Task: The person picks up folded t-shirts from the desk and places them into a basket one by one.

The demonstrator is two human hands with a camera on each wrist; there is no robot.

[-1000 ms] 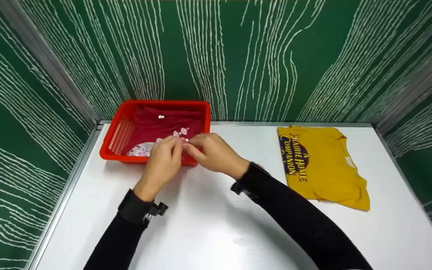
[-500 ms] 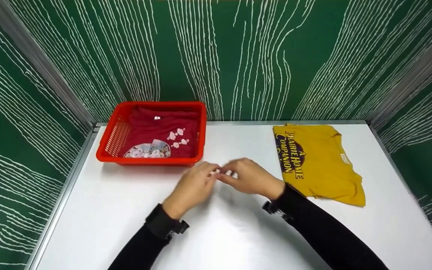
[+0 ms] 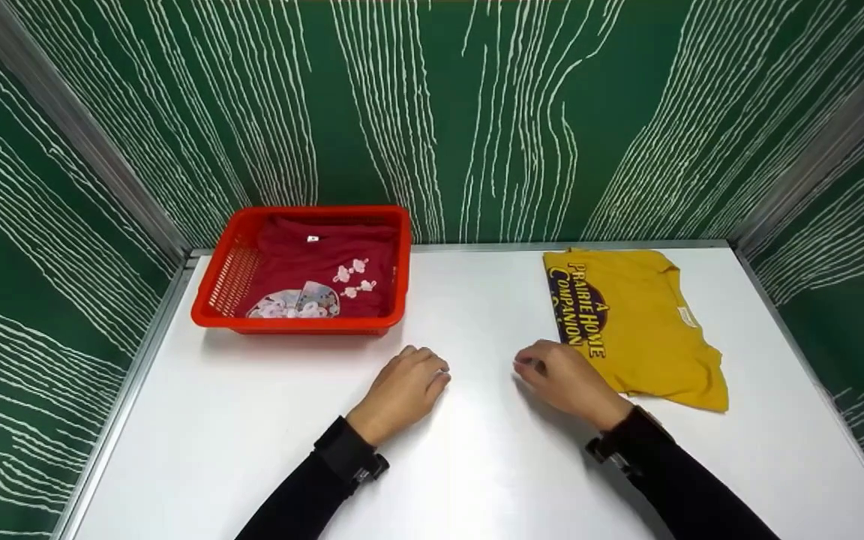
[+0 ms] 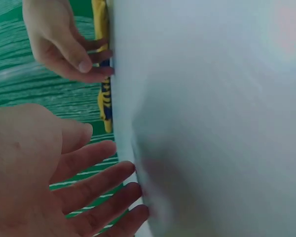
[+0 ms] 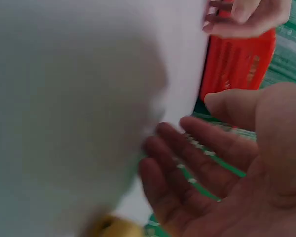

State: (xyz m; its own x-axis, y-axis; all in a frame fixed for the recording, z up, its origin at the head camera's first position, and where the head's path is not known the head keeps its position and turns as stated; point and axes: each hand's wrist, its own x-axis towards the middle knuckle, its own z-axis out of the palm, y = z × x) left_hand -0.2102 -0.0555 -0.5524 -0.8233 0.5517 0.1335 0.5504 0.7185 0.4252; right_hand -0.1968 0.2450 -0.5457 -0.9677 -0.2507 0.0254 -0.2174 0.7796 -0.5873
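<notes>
My left hand (image 3: 404, 390) is over the white table in front of the red basket, its fingers relaxed and spread in the left wrist view, holding nothing. To the right, my right hand (image 3: 568, 379) hovers by the lower left corner of the yellow T-shirt (image 3: 642, 322), also with loosely bent fingers and nothing in them. That shirt lies folded, its dark lettered print facing up. Inside the red plastic basket (image 3: 301, 324) lies a dark red shirt (image 3: 304, 262) with pink flower shapes and a pale printed patch.
The white table (image 3: 462, 465) reaches back to a metal edge strip. Green walls with white wavy lines (image 3: 496, 112) stand behind and on both sides. The basket is at the back left, close to the wall.
Both hands were together at the basket's front rim. They came away toward the right and front, then parted, the right hand moving toward the yellow T-shirt. The red shirt stays in the basket.
</notes>
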